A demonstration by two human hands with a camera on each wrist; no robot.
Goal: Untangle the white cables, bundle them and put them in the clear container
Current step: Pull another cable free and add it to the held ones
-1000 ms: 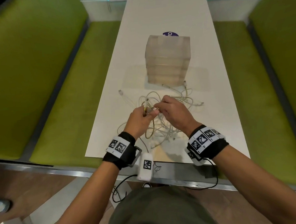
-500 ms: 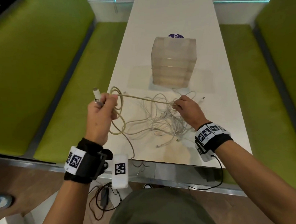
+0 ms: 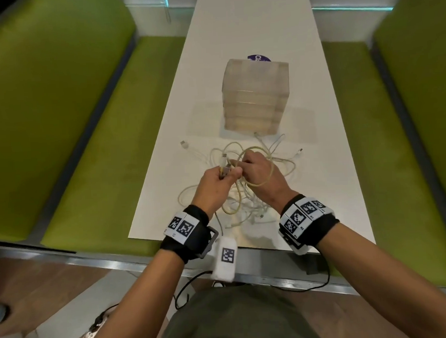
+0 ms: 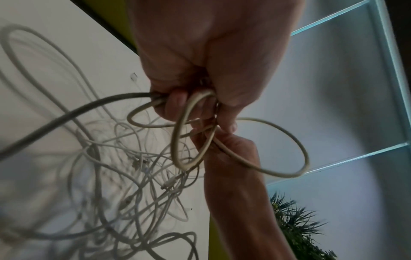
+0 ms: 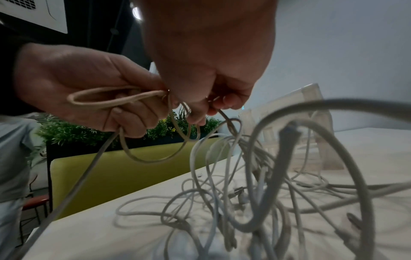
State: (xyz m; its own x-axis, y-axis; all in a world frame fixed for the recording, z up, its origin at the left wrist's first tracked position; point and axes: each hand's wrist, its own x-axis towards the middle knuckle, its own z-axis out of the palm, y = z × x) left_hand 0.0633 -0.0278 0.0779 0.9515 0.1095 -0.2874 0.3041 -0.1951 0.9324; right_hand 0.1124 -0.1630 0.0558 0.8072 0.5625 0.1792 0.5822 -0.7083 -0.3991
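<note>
Head view: two green benches (image 3: 92, 155) flank the white desk (image 3: 248, 25), where one clear container (image 3: 256, 97) stands beyond the tangled white cables (image 3: 275, 161). Left wrist view: the left hand (image 4: 200, 58) has its grip clamped on cream cable loops (image 4: 191, 130). Right wrist view: the right hand (image 5: 209, 58) pinches the same cable above the tangle.

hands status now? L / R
Left hand: closed around coiled loops of the thick cream cable.
Right hand: fingers pinch the same cable's strand.

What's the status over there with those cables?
Left hand and right hand both grip cream cable. White tangle still on table. Clear container untouched.
</note>
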